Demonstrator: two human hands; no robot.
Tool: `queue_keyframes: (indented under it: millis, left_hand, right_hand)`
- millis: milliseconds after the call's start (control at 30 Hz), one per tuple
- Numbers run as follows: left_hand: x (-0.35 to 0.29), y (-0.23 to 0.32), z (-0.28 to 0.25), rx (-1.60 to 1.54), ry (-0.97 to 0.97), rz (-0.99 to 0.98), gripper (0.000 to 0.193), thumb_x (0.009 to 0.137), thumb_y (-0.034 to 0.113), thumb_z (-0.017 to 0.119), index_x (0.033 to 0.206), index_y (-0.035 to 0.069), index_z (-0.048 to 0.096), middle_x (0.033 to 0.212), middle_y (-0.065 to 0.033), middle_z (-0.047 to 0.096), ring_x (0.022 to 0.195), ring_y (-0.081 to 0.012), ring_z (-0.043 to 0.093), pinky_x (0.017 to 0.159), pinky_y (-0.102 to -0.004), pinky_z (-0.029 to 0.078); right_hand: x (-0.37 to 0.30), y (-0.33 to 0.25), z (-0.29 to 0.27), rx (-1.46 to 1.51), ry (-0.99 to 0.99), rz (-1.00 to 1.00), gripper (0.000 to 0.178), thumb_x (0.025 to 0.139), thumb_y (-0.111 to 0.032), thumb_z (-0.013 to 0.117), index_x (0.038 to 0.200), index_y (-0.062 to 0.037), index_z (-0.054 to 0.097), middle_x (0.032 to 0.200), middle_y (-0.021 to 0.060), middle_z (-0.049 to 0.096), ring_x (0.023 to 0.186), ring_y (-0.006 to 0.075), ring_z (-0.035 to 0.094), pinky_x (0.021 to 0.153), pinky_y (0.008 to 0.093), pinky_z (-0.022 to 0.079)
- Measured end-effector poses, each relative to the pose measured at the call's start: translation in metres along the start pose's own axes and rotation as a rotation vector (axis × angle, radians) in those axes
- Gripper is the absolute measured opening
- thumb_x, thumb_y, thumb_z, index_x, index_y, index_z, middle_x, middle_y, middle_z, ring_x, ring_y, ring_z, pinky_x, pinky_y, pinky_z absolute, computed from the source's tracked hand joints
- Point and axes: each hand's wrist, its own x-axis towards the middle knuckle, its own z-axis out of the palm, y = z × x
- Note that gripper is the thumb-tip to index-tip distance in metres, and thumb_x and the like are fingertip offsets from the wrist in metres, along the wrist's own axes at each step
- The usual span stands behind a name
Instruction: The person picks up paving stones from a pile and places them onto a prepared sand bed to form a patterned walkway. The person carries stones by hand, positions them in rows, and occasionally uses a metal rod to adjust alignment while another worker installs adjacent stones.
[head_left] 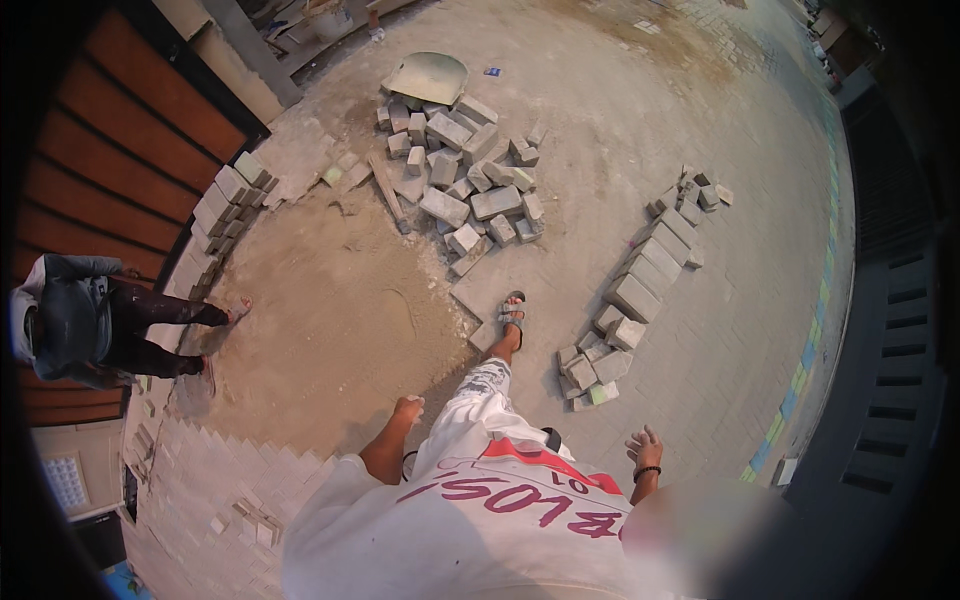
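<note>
With front foot (513,312) as clock centre: at 12, block heap (444,206), sheet (426,76) against far end. At 10–11, board (388,192), between heap and sand bed (325,320). At 9, sand bed; farther out, at its edge, other person (75,315), before gate (130,125). At 10, block stack (213,212) along gate. At 8, laid paving (190,465), blocks on top. At 3, block row (655,264), well apart from heap; beyond, wall (880,420).

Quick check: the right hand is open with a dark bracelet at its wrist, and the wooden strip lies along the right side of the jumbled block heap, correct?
Not the side: the head view shows the wooden strip along the left side of the jumbled block heap. The right hand is open, with a dark bracelet at its wrist.
</note>
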Motion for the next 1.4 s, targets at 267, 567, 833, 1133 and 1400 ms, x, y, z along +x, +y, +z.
queue_keyframes:
  millis: [267,567,833,1133,1400]
  left_hand:
    - [0.059,0.250,0.067,-0.105,-0.075,0.035,0.046,0.087,0.033,0.054,0.128,0.011,0.049,0.114,-0.0142,0.060,0.091,-0.0275,0.060,0.080,-0.0408,0.045]
    - [0.060,0.522,0.093,-0.408,-0.048,0.434,0.044,0.092,0.030,0.049,0.130,0.008,0.045,0.109,-0.0080,0.063,0.084,-0.0197,0.061,0.078,-0.0361,0.045]
    - [0.139,0.508,0.229,-0.501,0.151,0.114,0.044,0.089,0.032,0.052,0.123,0.005,0.049,0.109,-0.0094,0.061,0.082,-0.0231,0.061,0.068,-0.0373,0.046]
    - [0.110,0.611,0.386,-0.484,0.049,-0.065,0.035,0.084,0.030,0.058,0.107,0.004,0.058,0.086,-0.0089,0.060,0.067,-0.0171,0.058,0.050,-0.0340,0.044]
    - [0.242,0.756,0.447,-0.330,0.349,0.021,0.059,0.076,0.031,0.065,0.120,-0.004,0.049,0.109,-0.0275,0.057,0.104,-0.0380,0.056,0.090,-0.0409,0.044]
  right_hand:
    - [0.096,-0.102,0.051,-0.142,-0.148,0.216,0.048,0.089,-0.016,0.049,0.135,-0.0050,0.039,0.107,0.0172,0.061,0.085,0.0271,0.064,0.070,0.0389,0.050]
    - [0.231,-0.316,0.097,-0.216,-0.249,0.118,0.048,0.087,-0.016,0.051,0.133,-0.0058,0.041,0.108,0.0184,0.060,0.085,0.0293,0.064,0.071,0.0421,0.050]
    - [0.444,-0.531,0.085,-0.496,-0.320,0.023,0.048,0.086,-0.020,0.053,0.131,-0.0062,0.043,0.106,0.0189,0.061,0.081,0.0296,0.064,0.067,0.0444,0.050]
    - [0.663,-0.825,0.265,-1.201,-0.428,-0.651,0.051,0.078,-0.017,0.064,0.126,-0.0068,0.052,0.090,0.0136,0.066,0.072,0.0227,0.064,0.059,0.0336,0.050]
    - [0.642,-0.916,0.523,-1.553,-0.924,-0.912,0.077,0.073,-0.023,0.069,0.139,-0.0108,0.032,0.114,0.0228,0.058,0.104,0.0347,0.058,0.091,0.0398,0.046]
